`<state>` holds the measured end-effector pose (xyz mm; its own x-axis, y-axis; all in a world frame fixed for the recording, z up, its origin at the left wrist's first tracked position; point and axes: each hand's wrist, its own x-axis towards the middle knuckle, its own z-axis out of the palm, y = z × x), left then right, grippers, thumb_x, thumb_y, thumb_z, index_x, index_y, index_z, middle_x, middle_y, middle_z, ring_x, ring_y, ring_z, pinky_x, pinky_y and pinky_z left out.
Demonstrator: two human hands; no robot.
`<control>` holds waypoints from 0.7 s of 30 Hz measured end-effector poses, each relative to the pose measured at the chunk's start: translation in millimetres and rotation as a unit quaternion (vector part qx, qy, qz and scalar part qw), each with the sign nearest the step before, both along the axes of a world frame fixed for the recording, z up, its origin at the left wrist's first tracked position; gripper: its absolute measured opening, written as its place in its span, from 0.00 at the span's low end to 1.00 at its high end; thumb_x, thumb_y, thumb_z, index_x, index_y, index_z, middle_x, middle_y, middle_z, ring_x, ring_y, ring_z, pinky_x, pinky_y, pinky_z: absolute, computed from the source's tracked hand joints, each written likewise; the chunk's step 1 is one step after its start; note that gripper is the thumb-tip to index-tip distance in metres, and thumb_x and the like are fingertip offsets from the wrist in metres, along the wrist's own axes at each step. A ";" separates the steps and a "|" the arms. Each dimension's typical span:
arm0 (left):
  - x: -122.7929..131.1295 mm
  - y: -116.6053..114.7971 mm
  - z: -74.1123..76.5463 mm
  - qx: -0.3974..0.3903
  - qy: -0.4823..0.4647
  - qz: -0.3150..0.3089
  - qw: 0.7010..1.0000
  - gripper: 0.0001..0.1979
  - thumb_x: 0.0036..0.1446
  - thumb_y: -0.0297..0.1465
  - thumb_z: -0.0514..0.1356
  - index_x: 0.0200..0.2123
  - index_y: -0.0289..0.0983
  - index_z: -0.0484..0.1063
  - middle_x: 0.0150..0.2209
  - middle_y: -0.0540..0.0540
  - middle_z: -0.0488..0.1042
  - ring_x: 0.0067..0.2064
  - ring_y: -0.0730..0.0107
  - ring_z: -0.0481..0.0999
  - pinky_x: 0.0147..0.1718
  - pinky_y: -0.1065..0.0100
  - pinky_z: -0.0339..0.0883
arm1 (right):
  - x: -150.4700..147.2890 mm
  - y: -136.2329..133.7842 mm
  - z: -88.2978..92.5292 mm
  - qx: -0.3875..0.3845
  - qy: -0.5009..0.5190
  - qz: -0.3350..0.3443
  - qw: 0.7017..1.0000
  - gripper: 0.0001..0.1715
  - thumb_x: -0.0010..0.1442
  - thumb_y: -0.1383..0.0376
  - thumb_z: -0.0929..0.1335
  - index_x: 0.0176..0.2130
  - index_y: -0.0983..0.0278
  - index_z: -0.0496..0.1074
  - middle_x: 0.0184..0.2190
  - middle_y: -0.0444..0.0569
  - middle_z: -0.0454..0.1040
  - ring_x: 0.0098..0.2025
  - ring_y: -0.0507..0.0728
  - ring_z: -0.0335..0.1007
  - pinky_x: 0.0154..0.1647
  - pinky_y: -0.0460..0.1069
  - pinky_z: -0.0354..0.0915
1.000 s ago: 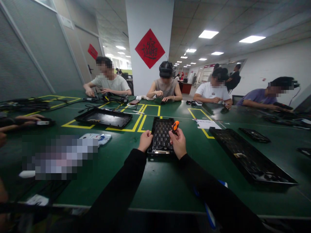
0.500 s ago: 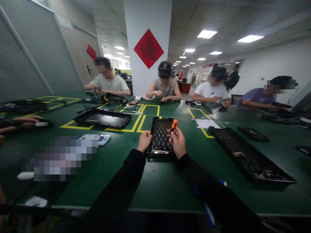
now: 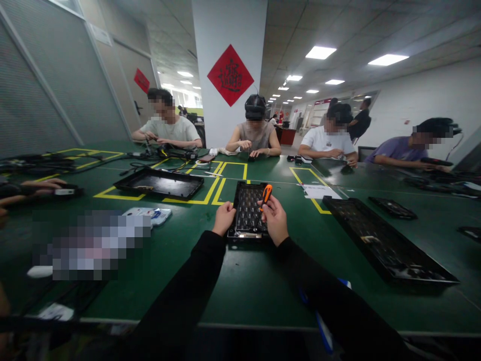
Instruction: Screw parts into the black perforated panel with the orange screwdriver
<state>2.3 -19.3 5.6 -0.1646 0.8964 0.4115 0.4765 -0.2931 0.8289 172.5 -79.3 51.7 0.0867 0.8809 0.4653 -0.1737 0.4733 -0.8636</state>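
A black rectangular plastic housing lies on the green table straight ahead of me, its inner face patterned with rows of small pale shapes. A pale metallic strip runs along its near end. My left hand is closed at the housing's left edge, thumb on top. In my right hand is an orange-and-black screwdriver, held upright with a slight tilt over the housing's right side. The fingers are pinched round the handle's lower part. Its tip is too dark to make out against the housing.
To the right lies a long black tray-like shell, with a smaller black panel beyond it. Another black shell sits at the left. A white paper and cables are on the table. Several people work around it.
The screwdriver's handle has turned slightly in my right fingers, showing more orange and leaning a little differently. My left hand and the housing stay in place.
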 end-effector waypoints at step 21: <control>-1.0 2.4 -4.3 0.008 -0.003 -0.006 1.000 0.11 0.43 0.24 0.52 0.16 0.36 0.49 0.17 0.55 0.52 0.22 0.77 0.52 0.24 0.72 0.45 | -1.0 0.6 -0.5 -0.001 -0.003 0.004 1.000 0.20 0.55 0.59 0.64 0.47 0.62 0.63 0.38 0.48 0.71 0.18 0.44 0.55 0.17 0.43 0.56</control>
<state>1.3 -16.9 1.3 -0.1558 0.8920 0.4243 0.4673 -0.3119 0.8273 171.6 -78.7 51.2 0.0768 0.8829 0.4633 -0.1724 0.4694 -0.8660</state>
